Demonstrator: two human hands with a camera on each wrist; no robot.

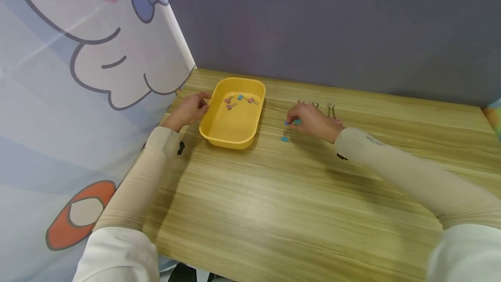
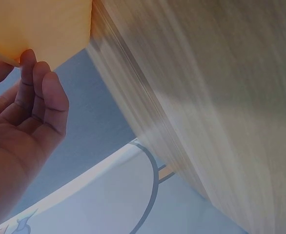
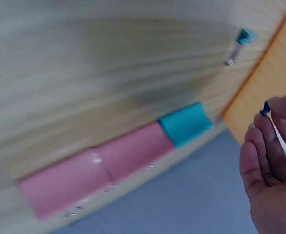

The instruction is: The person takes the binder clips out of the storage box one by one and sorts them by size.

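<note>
At the left, my left hand (image 1: 189, 110) pinches the rim of a yellow tray (image 1: 231, 132); the left wrist view shows its fingers (image 2: 54, 92) bent against the tray wall (image 2: 60, 29). Between thumb and fingertips, my right hand (image 1: 311, 121) pinches a small dark blue binder clip (image 3: 265, 109), above the table and right of the tray. A small teal clip (image 1: 285, 139) lies just in front of that hand. Beside it are a larger teal clip (image 3: 187, 124) and pink clips (image 3: 133, 151) in a row, partly hidden by the hand in the head view.
Inside the tray lie several small clips, pink (image 1: 232, 106) and blue (image 1: 240, 97). A grey panel (image 1: 332, 29) stands behind the wooden table (image 1: 250, 203). A printed cloth (image 1: 47, 142) hangs along the left side.
</note>
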